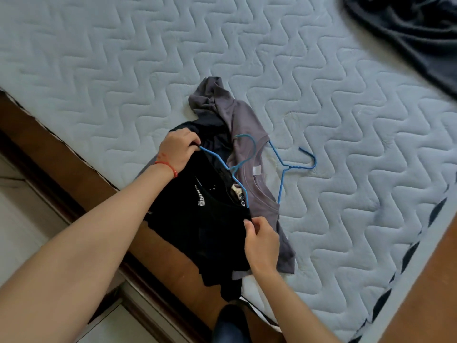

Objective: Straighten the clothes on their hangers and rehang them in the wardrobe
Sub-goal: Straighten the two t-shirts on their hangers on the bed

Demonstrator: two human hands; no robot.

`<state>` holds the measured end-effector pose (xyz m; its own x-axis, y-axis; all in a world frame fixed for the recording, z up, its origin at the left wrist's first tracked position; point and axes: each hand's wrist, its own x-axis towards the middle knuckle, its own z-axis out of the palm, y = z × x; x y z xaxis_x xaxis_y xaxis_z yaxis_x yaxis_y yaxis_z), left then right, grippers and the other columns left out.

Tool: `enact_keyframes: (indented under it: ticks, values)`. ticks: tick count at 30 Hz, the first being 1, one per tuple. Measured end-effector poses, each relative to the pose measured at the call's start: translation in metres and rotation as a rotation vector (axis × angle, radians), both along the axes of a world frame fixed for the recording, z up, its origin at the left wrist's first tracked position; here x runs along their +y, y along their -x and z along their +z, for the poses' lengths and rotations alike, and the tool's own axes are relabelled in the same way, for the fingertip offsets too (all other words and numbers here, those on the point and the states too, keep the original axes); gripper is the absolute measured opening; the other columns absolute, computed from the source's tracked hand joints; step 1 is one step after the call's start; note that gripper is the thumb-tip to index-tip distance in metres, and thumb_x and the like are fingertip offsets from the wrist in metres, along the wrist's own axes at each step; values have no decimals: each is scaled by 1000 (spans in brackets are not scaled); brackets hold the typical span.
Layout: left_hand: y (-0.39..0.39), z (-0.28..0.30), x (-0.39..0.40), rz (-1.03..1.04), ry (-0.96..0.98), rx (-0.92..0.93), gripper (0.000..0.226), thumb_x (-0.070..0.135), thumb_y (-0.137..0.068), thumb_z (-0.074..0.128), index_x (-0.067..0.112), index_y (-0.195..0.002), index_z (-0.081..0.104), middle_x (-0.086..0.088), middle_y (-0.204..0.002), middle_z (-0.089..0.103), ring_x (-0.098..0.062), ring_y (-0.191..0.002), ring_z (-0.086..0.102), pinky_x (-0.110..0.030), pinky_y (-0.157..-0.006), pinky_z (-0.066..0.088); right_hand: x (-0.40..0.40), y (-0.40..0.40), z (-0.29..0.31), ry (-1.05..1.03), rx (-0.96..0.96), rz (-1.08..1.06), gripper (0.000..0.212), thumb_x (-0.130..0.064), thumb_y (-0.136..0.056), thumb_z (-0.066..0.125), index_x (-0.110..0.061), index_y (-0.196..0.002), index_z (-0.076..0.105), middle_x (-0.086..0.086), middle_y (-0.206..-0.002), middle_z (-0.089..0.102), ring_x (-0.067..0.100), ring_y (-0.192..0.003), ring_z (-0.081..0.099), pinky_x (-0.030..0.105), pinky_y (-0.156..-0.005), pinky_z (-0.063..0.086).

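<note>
A black T-shirt (197,226) with white print lies at the near edge of the mattress, part of it hanging over the bed frame. A blue wire hanger (222,164) sits in its neck opening. My left hand (176,149) pinches the shirt's far shoulder at the hanger's end. My right hand (259,241) pinches the near shoulder. Beside it lies a grey T-shirt (244,120) with a second blue hanger (286,167) sticking out of its collar.
The quilted pale blue mattress (123,58) fills most of the view. A dark garment (408,33) lies at its far right corner. The brown wooden bed frame (74,164) and pale floor tiles (22,231) are at the left.
</note>
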<state>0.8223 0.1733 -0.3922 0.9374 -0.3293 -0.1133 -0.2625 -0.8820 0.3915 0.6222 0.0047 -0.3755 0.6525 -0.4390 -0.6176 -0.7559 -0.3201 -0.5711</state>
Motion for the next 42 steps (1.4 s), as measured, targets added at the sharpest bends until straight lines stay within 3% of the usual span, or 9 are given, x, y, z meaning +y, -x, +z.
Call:
enact_keyframes:
  ticks: [5,11,16,23,25,27,31,39,42]
  values:
    - [32,63,22,165,120,-108,13,7,-75,65,-1,-84,69,-19,-90,69,-34,-89,63,-30,-80,39,-17,7,49,32,-201,74,14,-25,-90,55,-22,-76,56,-11,-65,56,14,-71,55,25,-67,35]
    - [76,154,17,308,213,-293,13,6,-75,65,-1,-85,70,-24,-87,67,-37,-88,61,-36,-78,43,-50,13,119,53,-435,104,14,-21,-88,59,-9,-86,65,1,-74,62,20,-73,58,25,-67,36]
    - [127,239,-10,374,277,-448,19,15,-74,65,-1,-83,70,-23,-87,67,-36,-88,62,-35,-79,43,-91,33,180,64,-621,136,14,-20,-87,59,-8,-89,67,7,-82,68,21,-77,59,24,-68,36]
    - [204,346,-90,438,417,-628,18,17,-73,73,0,-80,70,-19,-85,68,-31,-85,63,-22,-78,40,-185,79,276,106,-871,148,11,-19,-87,59,-12,-86,67,-3,-77,62,13,-75,56,11,-62,34]
    - [217,376,-120,424,468,-661,19,18,-73,73,1,-80,70,-17,-86,68,-27,-84,63,-19,-76,39,-217,88,306,162,-962,138,9,-15,-86,61,-9,-83,68,1,-75,63,13,-73,56,5,-62,35]
    - [225,406,-151,394,522,-684,19,20,-74,73,3,-81,70,-15,-86,68,-23,-83,62,-15,-75,38,-249,96,334,230,-1054,112,8,-10,-84,63,-5,-82,68,9,-78,67,15,-73,57,8,-64,36]
    - [225,458,-214,265,577,-731,22,26,-75,72,4,-80,69,-14,-85,68,-16,-78,57,-7,-69,36,-310,113,388,371,-1152,41,10,-12,-84,64,-5,-87,70,8,-87,70,12,-79,57,6,-71,37]
    - [218,492,-338,-55,642,-676,27,32,-78,69,5,-77,68,-13,-80,69,-12,-73,53,4,-62,29,-421,170,444,691,-1088,-182,15,-19,-85,62,-10,-92,71,11,-96,71,27,-94,63,25,-82,39]
    - [227,491,-381,-142,684,-639,26,30,-79,69,5,-74,69,-13,-77,69,-12,-71,54,2,-62,30,-456,199,451,780,-1048,-211,14,-19,-85,62,-10,-90,70,11,-95,70,28,-92,63,24,-79,37]
